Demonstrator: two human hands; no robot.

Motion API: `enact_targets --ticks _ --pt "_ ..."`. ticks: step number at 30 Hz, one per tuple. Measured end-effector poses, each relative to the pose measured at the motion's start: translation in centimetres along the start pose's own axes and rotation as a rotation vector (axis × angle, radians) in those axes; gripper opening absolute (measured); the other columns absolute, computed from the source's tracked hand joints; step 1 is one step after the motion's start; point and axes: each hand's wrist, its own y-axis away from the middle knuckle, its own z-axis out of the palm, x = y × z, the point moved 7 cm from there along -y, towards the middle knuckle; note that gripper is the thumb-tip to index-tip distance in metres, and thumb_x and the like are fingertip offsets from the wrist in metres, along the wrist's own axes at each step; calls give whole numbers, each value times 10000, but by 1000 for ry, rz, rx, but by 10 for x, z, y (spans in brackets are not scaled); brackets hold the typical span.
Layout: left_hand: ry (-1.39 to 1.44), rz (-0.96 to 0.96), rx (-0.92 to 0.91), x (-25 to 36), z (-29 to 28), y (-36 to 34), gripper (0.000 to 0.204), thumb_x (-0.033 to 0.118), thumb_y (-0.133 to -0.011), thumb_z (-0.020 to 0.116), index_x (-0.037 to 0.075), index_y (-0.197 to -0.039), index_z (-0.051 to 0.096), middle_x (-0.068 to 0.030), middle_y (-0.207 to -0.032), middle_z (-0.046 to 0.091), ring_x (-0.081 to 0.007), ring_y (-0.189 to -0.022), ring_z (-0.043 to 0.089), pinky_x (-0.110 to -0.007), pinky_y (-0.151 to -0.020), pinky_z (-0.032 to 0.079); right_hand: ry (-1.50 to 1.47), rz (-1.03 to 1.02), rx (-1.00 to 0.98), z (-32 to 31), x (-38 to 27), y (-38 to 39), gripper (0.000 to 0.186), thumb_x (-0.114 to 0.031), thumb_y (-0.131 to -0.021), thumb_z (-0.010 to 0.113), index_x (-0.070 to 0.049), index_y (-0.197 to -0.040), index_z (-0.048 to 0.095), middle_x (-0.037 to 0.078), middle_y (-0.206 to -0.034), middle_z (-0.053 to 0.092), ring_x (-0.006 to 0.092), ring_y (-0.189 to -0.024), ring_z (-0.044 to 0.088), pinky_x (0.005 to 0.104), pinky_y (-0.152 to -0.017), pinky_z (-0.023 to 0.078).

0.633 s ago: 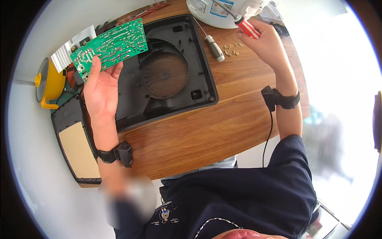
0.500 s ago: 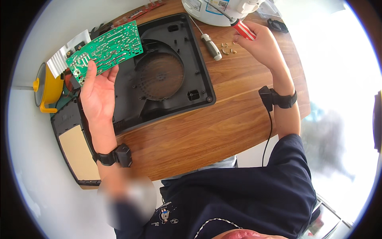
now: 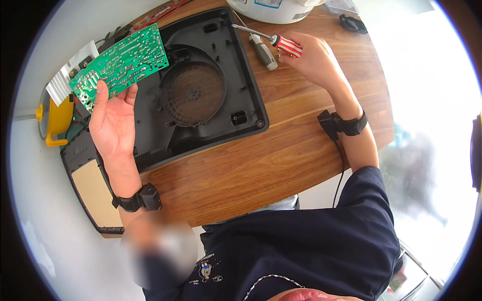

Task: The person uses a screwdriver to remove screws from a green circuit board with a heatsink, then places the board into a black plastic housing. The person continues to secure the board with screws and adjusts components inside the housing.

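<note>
My left hand [image 3: 111,123] grips a green circuit board [image 3: 133,55] by its lower edge, solder side up; a silver finned heat sink [image 3: 60,88] shows behind its left end. My right hand [image 3: 314,65] is closed on a red-and-white screwdriver [image 3: 289,47], its shaft pointing left over the upper right edge of a black plastic housing [image 3: 243,90] with a round recess. A grey-handled screwdriver [image 3: 264,55] lies beside that housing, near my right hand. Small screws near that hand are mostly hidden behind it.
The wooden table [image 3: 231,175] also bears a white appliance [image 3: 271,11] at the back, a black plastic piece [image 3: 351,24] and clear container [image 3: 341,7] at back right, and, at left, a yellow pot [image 3: 56,125], a beige-faced panel [image 3: 93,190] and red boards [image 3: 161,12] behind.
Both hands have moved leftward in the view, the left with the board, the right with the red screwdriver, whose shaft has swung lower and more level, away from the white appliance.
</note>
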Motion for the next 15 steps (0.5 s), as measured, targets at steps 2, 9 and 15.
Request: enact_targets --ticks 2,9,15 --pt "5 0 -8 0 2 0 352 214 -1070 626 84 -1396 588 -109 -1351 673 -253 -1202 650 -432 -1039 535 36 -11 10 2 1 -1 267 -225 -859 804 -44 -1033 713 206 -886 718 420 -894 679 484 -801 529" --pt "40 -18 -61 -1 4 -1 334 213 -1081 597 72 -1384 589 -112 -1345 676 -263 -1208 641 -444 -1034 530 87 10 43 7 4 0 259 -223 -863 798 -52 -1035 707 199 -890 724 423 -913 682 489 -811 535" --pt "50 -17 -53 2 6 2 327 212 -1081 596 71 -1376 591 -113 -1350 673 -266 -1210 639 -449 -1041 525 72 15 28 12 5 0 247 -231 -876 781 -60 -1035 704 204 -869 722 431 -891 684 490 -791 536"
